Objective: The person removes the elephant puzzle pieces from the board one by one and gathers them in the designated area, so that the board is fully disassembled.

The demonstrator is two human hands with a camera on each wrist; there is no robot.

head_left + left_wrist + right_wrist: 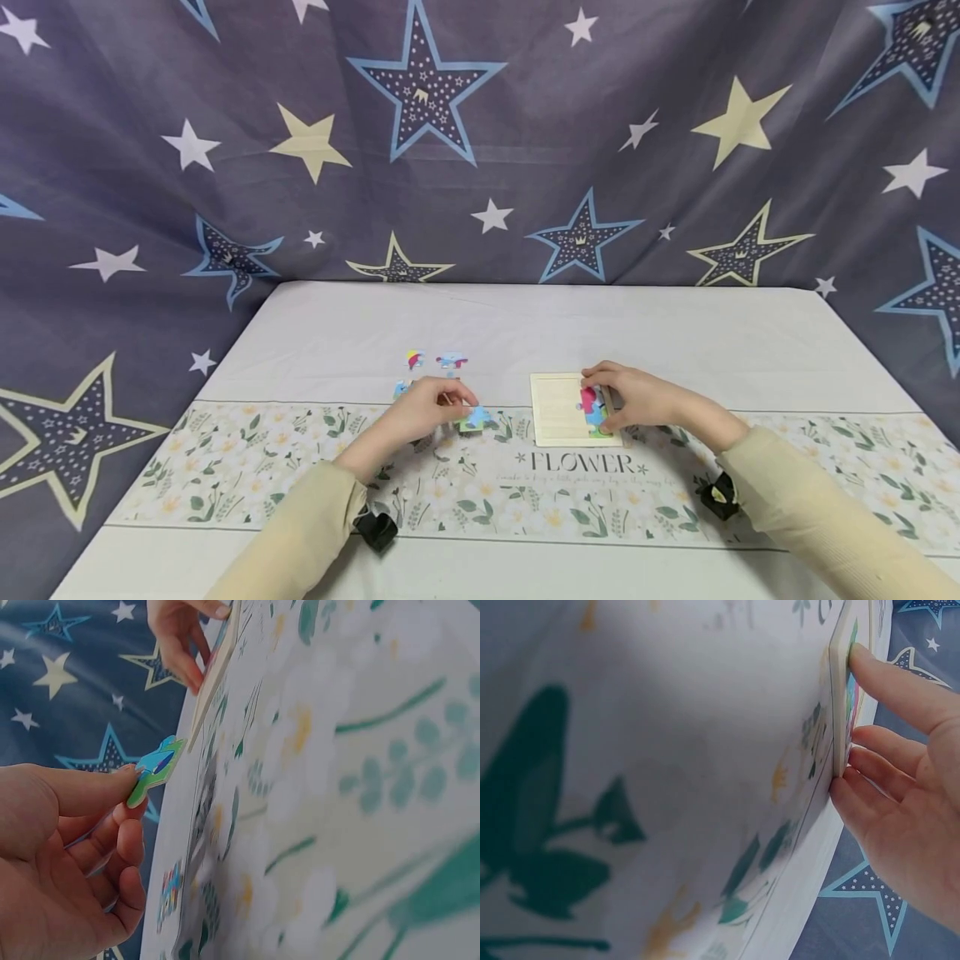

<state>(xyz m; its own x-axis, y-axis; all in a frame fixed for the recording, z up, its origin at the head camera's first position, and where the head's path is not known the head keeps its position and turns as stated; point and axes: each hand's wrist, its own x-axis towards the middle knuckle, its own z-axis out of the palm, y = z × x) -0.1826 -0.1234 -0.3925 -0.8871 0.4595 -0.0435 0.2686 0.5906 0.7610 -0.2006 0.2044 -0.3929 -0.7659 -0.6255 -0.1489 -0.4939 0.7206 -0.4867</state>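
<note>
My left hand (431,406) pinches a jigsaw piece (159,766), blue and green, between thumb and fingertips. In the head view it appears just above the floral band of the cloth. My right hand (637,398) holds the right side of a pale wooden puzzle tray (555,412). Its thumb (889,681) lies over the tray near the front, while the other fingers bend at the right and far edges. Joined puzzle pieces (593,411) in pink, blue and green fill a strip along the tray's right side, partly hidden by that hand.
Several loose pieces lie beyond my left hand, among them a red-and-yellow piece (415,359) and a blue-and-pink piece (452,360). A white cloth (637,325) with a printed floral band covers the table. Behind it hangs a dark star-patterned curtain (525,167).
</note>
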